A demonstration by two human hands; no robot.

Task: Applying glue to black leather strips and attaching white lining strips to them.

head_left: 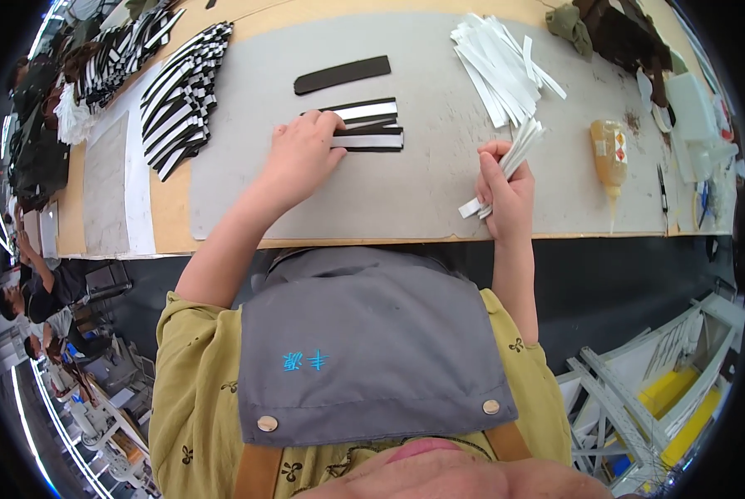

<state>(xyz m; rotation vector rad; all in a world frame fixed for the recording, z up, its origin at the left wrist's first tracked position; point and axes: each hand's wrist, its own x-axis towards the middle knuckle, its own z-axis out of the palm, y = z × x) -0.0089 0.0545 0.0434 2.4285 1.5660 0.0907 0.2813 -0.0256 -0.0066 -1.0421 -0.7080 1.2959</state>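
Note:
My left hand [304,150] lies over the left ends of black strips [402,147] that carry white strips along their middles. Its thumb and index finger are apart, pressing on the strips; the other fingertips are partly hidden. In my right hand [507,187] is a bundle of narrow white strips [520,148], gripped between thumb and fingers, with ends sticking out above and below. Just beyond my left hand, a plain black strip [343,75] with one rounded end lies alone on the grey mat [256,100].
Loose white strips [497,66] are heaped beyond my right hand. Black-and-white strips [185,100] form a fanned pile at left. To the right stand a glue bottle [609,154], nozzle toward me, and a thin pen-like tool [663,190]. Dark cloth [622,33] lies far right. Other people sit at far left.

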